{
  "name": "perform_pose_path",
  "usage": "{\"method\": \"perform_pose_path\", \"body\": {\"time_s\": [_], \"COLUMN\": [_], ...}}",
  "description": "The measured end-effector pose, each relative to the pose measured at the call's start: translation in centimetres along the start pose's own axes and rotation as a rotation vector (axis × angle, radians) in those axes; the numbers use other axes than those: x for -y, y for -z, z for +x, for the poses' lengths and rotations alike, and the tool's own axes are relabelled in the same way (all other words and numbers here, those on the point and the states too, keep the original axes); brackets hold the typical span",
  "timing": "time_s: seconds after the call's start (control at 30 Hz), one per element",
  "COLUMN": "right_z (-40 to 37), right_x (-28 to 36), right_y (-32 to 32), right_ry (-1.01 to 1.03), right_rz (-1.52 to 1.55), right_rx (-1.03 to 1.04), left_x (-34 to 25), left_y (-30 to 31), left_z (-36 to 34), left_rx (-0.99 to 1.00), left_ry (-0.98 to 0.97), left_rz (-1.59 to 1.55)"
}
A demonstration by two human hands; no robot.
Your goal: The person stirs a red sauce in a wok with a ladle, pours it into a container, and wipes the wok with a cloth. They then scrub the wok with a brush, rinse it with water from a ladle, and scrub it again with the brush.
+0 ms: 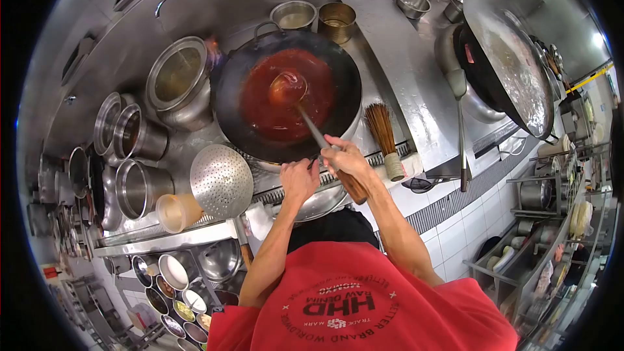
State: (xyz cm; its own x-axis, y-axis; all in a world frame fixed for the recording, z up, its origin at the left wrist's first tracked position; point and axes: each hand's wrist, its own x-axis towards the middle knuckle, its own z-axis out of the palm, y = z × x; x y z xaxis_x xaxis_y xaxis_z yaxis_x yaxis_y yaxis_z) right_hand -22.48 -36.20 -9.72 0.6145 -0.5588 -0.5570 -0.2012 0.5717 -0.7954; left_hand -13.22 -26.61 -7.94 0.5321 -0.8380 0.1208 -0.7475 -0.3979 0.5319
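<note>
Your wok [224, 91] sits on the range straight ahead of you, and a lick of flame [212, 45] shows at its far left edge, so I judge the heat to be on. The red sauce [273, 117] lies pooled across the wok's middle, smooth and glossy, with nothing solid in it that I can pick out. By the look of it the stirring is under way, and all the sauce is in the wok, none of it served out. The ladle [288, 88] has its bowl down in the sauce, its shaft running back towards you. Your right hand [344, 159] is clamped round that shaft, just above the wooden grip. Your left hand [299, 181] is curled into a fist at the wok's near rim, just beside the right. Whatever it grips lies under the knuckles, and I cannot tell what it is. Also hidden or unclear are the burner beneath the wok, the depth of the sauce, and whether it is bubbling.
</note>
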Motion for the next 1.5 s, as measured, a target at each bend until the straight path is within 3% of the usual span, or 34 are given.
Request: {"method": "perform_pose_path", "body": {"time_s": [0.13,0.23,0.3,0.43,0.53,0.57,0.67,0.8,0.9,0.97,1.03,1.13,1.17,1.37,1.5], "right_z": [-2.6,-2.1,-0.4,0.3,-1.6,-2.0,-2.5,0.1,-0.4,-2.2,-2.3,-0.3,0.2,-2.4,-2.0], "right_x": [-0.8,-0.6,0.4,0.6,-1.4,-1.2,0.6,0.6,-0.6,-1.0,-0.3,1.2,0.7,-0.7,0.8], "right_y": [2.0,3.1,2.0,-0.3,0.9,1.9,3.4,0.7,0.6,2.2,2.7,1.7,1.1,1.0,3.0], "right_ry": [-0.111,-0.087,0.019,0.028,-0.098,-0.098,-0.063,0.041,0.02,-0.119,-0.103,0.046,0.045,-0.097,-0.109], "right_rz": [0.255,0.171,-0.132,-0.103,0.263,0.262,-0.002,-0.17,-0.053,0.233,0.19,-0.22,-0.218,0.263,0.099], "right_rx": [0.041,0.062,-0.034,-0.009,0.031,0.03,-0.01,-0.055,0.001,0.037,0.005,-0.036,-0.036,0.01,0.048], "left_x": [0.1,0.3,-0.2,-0.1,0.2,-0.1,-0.1,-0.1,0.0,0.3,0.6,0.3,0.3,-0.1,0.5], "left_y": [-0.1,-0.4,0.1,0.2,-0.2,0.2,0.2,0.1,-0.1,-0.5,-0.7,-0.4,-0.4,0.1,-0.5], "left_z": [0.0,-0.1,0.1,0.1,-0.1,0.1,0.0,0.0,0.0,-0.1,-0.2,-0.1,-0.1,0.1,-0.2], "left_rx": [-0.027,-0.08,-0.075,-0.071,-0.045,-0.045,-0.083,-0.083,-0.08,-0.067,-0.051,-0.088,-0.087,-0.069,-0.111], "left_ry": [-0.024,-0.036,-0.033,-0.047,-0.043,-0.043,-0.064,-0.048,-0.051,-0.05,-0.032,-0.046,-0.045,-0.051,-0.059], "left_rz": [0.035,0.033,0.019,0.007,0.008,0.007,0.022,0.009,0.008,0.006,0.013,0.004,0.006,-0.026,-0.01]}}
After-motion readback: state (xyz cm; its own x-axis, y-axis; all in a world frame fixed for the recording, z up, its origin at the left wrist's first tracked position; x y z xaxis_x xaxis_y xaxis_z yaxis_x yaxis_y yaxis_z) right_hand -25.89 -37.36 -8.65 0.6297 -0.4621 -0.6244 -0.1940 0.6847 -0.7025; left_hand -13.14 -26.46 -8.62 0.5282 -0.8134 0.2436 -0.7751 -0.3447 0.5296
